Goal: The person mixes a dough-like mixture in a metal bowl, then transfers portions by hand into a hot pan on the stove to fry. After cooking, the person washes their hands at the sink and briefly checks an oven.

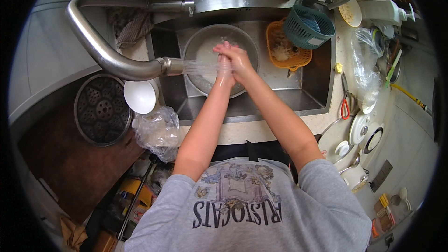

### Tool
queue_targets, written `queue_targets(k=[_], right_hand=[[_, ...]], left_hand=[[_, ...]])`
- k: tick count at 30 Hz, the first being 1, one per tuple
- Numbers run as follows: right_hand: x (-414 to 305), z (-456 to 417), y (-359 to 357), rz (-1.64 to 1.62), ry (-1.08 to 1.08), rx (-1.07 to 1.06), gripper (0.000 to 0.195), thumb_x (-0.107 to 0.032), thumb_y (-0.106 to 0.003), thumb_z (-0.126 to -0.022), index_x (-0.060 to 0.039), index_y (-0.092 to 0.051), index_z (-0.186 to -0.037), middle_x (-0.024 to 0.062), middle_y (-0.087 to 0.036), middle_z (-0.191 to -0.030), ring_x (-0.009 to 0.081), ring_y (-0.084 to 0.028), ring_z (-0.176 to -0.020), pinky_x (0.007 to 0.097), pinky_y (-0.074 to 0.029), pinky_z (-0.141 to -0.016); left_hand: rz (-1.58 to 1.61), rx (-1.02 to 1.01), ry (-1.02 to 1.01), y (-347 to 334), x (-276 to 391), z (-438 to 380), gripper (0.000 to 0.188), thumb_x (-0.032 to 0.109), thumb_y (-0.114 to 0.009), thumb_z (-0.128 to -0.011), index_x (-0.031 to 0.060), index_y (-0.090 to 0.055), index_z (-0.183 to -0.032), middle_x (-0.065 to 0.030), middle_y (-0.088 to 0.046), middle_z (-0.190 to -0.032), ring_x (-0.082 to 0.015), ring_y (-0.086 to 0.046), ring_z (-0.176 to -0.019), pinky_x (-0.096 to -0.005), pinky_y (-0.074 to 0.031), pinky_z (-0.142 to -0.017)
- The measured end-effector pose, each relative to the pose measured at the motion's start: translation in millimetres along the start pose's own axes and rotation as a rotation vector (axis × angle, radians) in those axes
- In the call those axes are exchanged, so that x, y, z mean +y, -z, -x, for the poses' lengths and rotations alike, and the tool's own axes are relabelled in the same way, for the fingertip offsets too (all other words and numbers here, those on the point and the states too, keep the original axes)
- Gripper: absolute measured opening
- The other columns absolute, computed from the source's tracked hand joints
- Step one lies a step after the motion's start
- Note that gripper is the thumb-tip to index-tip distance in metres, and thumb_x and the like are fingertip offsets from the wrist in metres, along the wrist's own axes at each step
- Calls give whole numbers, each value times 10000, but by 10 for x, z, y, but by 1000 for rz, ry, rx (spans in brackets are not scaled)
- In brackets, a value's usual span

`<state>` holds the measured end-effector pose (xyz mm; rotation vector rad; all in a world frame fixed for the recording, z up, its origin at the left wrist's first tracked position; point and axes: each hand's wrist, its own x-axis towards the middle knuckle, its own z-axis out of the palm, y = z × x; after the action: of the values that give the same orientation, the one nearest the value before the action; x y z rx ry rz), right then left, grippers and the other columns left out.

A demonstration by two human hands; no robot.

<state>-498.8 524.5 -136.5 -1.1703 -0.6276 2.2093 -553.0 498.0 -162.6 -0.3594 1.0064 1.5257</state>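
Palm to palm, my left hand [225, 66] and my right hand [241, 62] press together over a round metal basin [253, 47]. Their fingers overlap, and no object shows between them. From the spout of a curved steel faucet [174, 66], a stream of water [199, 67] runs sideways in the view onto my left hand and wrist. Cloudy pale liquid [206, 50] lies in the basin, which stands inside a steel sink [280, 96]. The overlap and the spray partly hide how the fingers of both hands are set.
An orange basket [294, 63] with pale scraps and a teal basket [308, 29] sit at the sink's right. White bowl [140, 96], steamer plate [103, 110] and plastic bag [159, 131] are left. Red-handled scissors [345, 103] and pot lids [359, 128] lie right.
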Motion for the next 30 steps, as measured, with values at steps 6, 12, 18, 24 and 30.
queue_targets(k=[6,12,18,24,30], right_hand=[[-76,264,-84,-873,-90,46,374,-94,-520,-943,108,-493,-1256,218,-547,-1309,309,-522,-1243,395,-379,-1118],[156,274,-24,-471,111,155,309,-138,-570,-935,34,-584,-1192,169,-605,-1228,280,-572,-1157,374,-435,-1033],[64,569,-164,398,495,283,206,-110,-583,-935,56,-648,-1039,177,-668,-988,292,-635,-907,326,-488,-821],[108,578,4,956,840,231,231,-79,-578,-872,0,-658,-1073,188,-667,-1010,371,-643,-878,418,-508,-797],[7,550,381,1577,975,-186,415,-62,-594,-800,-77,-637,-1213,88,-639,-1258,253,-589,-1198,619,-251,-1133]], left_hand=[[-44,-228,97,49,221,144,126,187,-554,-998,78,-546,-1062,-114,-608,-995,-292,-607,-898,-500,-526,-891],[-9,-236,89,-168,216,241,225,313,-564,-998,110,-547,-902,-67,-553,-812,-257,-564,-776,-460,-522,-805],[23,-119,95,-221,242,154,391,392,-523,-1009,153,-450,-708,10,-404,-601,-170,-456,-584,-386,-468,-663],[-93,-41,92,-299,306,161,355,376,-473,-1031,129,-470,-776,31,-345,-577,-134,-377,-522,-368,-428,-583],[-544,-12,-250,112,334,-104,379,342,-539,-1000,46,-536,-1236,-21,-500,-698,-154,-502,-636,-409,-493,-730]])
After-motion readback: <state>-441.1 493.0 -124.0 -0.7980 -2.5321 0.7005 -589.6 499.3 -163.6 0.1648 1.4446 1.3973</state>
